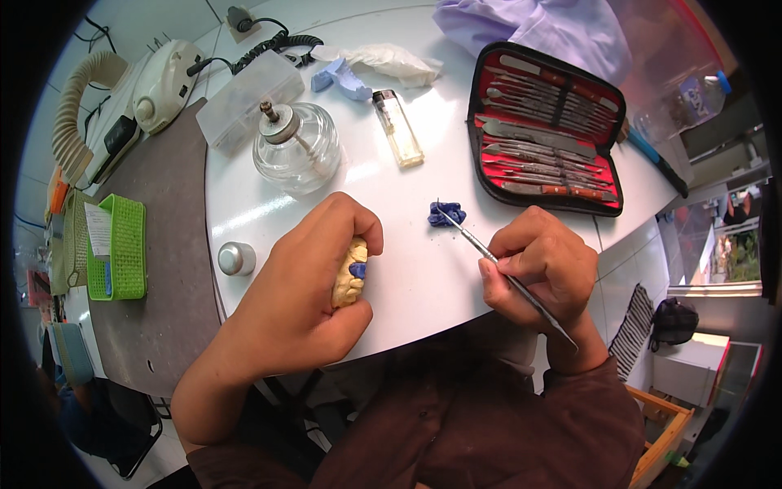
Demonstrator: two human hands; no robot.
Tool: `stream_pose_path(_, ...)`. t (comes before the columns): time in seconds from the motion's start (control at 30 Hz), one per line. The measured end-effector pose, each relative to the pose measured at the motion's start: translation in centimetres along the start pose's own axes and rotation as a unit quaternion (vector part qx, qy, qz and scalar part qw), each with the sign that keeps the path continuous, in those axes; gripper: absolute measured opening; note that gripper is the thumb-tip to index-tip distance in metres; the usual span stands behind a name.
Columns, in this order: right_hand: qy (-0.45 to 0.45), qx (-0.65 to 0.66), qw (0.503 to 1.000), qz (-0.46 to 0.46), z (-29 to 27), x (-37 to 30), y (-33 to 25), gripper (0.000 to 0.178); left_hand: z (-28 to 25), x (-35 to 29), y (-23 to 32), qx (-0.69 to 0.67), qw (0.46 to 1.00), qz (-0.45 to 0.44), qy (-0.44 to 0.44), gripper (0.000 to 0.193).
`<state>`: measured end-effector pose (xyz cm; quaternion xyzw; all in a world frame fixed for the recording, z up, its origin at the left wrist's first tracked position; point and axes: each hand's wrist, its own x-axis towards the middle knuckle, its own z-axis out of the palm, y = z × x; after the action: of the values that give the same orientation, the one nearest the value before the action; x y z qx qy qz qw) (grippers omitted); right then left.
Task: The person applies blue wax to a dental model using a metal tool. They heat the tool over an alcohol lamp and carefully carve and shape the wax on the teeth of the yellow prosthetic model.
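A yellowish dental model (349,281) with a patch of dark blue wax (357,270) on one tooth is wrapped in my left hand (314,273). My right hand (542,267) pinches a slim metal wax carver (497,262) like a pen. Its far tip reaches a small lump of dark blue wax (447,213) on the white table, with crumbs beside it. Past my left hand stands a glass spirit lamp (295,151); no flame shows at its wick. A clear lighter (397,130) lies to the lamp's right.
An open black case (546,129) of metal instruments lies at the right. A small metal cap (236,258) stands left of my left hand. Behind the lamp are a clear plastic box (248,102) and a light-blue piece (340,79). A green basket (127,244) sits farther left.
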<state>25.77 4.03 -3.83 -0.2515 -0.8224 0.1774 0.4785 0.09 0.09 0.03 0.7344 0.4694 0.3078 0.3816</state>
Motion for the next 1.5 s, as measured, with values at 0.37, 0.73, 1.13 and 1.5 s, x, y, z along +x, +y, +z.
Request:
stream_pose_path(0.37,-0.013,0.004,1.000,0.003,0.0,0.0,0.0,0.028,0.1,0.0,-0.2,0.003,1.000,0.009,0.000,0.037)
stream_pose_path(0.73,-0.008,0.029,0.999,0.033,-0.2,0.0,0.0,0.028,-0.2,0.1,0.0,-0.015,1.000,0.004,-0.023,0.037)
stream_pose_path(1.13,-0.049,0.222,0.974,0.021,-0.8,2.2,-1.8,0.025,0.0,-0.2,-0.4,-0.104,0.993,0.018,-0.052,0.038)
stream_pose_path(1.5,-0.081,0.414,0.905,0.055,1.4,1.6,-1.5,0.020,0.1,-0.2,-0.8,-0.147,0.982,0.070,-0.099,0.042)
